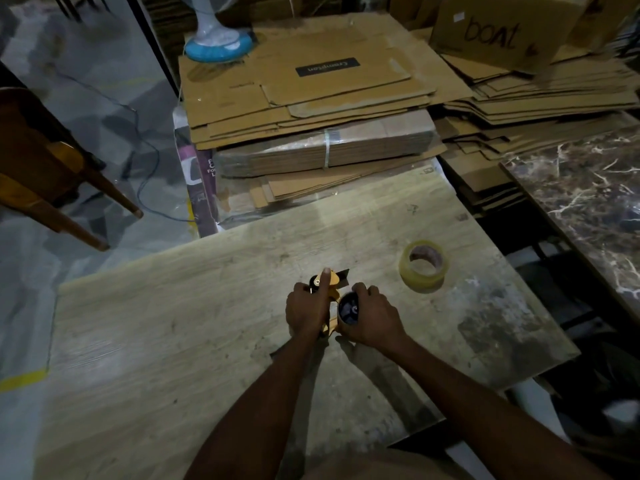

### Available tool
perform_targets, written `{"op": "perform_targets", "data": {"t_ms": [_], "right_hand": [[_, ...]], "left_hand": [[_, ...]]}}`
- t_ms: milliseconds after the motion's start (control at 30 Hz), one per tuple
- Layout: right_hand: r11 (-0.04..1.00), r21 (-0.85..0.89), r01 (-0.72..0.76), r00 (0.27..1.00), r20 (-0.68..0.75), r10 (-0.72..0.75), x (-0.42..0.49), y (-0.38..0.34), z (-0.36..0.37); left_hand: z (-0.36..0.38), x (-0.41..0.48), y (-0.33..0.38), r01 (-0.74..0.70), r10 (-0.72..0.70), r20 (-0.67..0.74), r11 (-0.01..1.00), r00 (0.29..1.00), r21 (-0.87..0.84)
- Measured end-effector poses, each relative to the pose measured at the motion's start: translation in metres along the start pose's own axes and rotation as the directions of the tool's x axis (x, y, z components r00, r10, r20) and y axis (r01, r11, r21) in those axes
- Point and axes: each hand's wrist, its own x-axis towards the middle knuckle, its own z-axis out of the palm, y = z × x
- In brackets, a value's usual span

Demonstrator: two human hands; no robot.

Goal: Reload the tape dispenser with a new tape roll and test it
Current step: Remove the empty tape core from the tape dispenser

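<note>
We find the left hand (306,311) clamped on the yellow tape dispenser (329,284), the right hand (372,315) cupping its hub, and the tape roll (423,265), light, rigid-cored, best pinched rim-wise, at two o'clock.

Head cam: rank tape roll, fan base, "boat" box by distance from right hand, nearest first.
From the right hand:
1. Tape roll, on the board just to its right.
2. Fan base, far left on the cardboard stack.
3. "Boat" box, far right corner.
Two and three are roughly similar.
</note>
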Motion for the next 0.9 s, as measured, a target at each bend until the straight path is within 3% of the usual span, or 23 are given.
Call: {"op": "perform_targets", "data": {"t_ms": [200, 400, 633, 900], "right_hand": [[1.0, 0.0, -0.018, 1.0, -0.013, 0.018, 0.008, -0.001, -0.002], [0.999, 0.017, -0.028, 0.998, -0.061, 0.029, 0.011, -0.001, -0.009], [1.0, -0.013, 0.024, 0.993, -0.112, -0.025, 0.006, -0.005, -0.016], [1.0, -0.003, 0.03, 0.989, -0.148, -0.03, -0.003, -0.005, -0.02]], "left_hand": [[0.0, -0.001, 0.005, 0.035, -0.042, -0.094, 0.996, 0.995, -0.078], [0.006, 0.003, 0.006, 0.003, -0.002, -0.206, 1.0, 0.978, 0.008], [0.004, 0.003, 0.008, -0.073, 0.094, -0.258, 0.993, 0.962, 0.092], [0.008, -0.001, 0.009, -0.063, 0.079, -0.289, 0.996, 0.954, 0.063]]}}
